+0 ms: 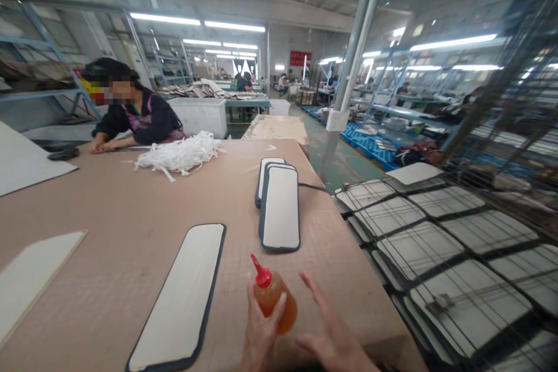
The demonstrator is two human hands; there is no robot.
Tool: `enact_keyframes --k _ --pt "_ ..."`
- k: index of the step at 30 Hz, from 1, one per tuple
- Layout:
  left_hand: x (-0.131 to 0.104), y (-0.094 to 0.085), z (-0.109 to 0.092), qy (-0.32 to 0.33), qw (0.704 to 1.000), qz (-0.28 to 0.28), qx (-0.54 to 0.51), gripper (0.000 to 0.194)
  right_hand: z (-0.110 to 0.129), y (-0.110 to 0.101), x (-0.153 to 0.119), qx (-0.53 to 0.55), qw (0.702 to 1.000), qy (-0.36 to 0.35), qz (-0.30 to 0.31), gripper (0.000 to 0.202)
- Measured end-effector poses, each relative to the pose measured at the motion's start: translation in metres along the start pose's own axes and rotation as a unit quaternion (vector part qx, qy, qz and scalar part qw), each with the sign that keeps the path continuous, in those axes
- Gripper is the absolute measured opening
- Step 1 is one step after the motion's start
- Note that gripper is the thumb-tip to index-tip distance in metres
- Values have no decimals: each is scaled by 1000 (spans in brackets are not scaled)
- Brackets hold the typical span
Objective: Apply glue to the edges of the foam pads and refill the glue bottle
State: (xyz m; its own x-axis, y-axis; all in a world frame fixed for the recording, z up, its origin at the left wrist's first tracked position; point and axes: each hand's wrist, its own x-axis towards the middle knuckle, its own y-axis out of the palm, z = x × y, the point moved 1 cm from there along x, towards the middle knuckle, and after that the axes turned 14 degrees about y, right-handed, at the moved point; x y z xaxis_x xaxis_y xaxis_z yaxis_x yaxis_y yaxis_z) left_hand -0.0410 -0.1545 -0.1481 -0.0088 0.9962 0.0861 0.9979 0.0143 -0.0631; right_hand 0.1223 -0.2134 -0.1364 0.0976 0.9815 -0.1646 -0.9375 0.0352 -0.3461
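Note:
My left hand is wrapped around a squeeze bottle of amber liquid with a red nozzle cap, tilted a little to the left. Just right of the bottle, my right hand is apart from it, thumb and fingers spread, holding nothing. To the left of the bottle lies a long white panel with a dark edge, flat on the brown-covered table. Beyond the bottle is a small stack of similar dark-edged panels, their white faces up.
A pale panel lies at the table's left edge. White strips are heaped at the far side, near a co-worker leaning on the table. At right stands a wire rack of white panels; a metal post rises past the table's right edge.

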Motion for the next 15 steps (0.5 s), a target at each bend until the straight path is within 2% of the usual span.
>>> enact_keyframes --k 2,5,10,15 --pt "-4 8 5 2 1000 -8 -18 71 -24 27 10 -51 998 -29 21 91" --pt "-11 19 20 -6 999 -6 -39 70 -46 46 19 -81 992 -98 -18 81" --pt "-12 24 34 38 999 9 1 73 -55 41 25 -142 966 -196 -92 71" --pt "-1 18 22 60 993 80 66 62 -64 39 41 -157 951 -241 -112 68"
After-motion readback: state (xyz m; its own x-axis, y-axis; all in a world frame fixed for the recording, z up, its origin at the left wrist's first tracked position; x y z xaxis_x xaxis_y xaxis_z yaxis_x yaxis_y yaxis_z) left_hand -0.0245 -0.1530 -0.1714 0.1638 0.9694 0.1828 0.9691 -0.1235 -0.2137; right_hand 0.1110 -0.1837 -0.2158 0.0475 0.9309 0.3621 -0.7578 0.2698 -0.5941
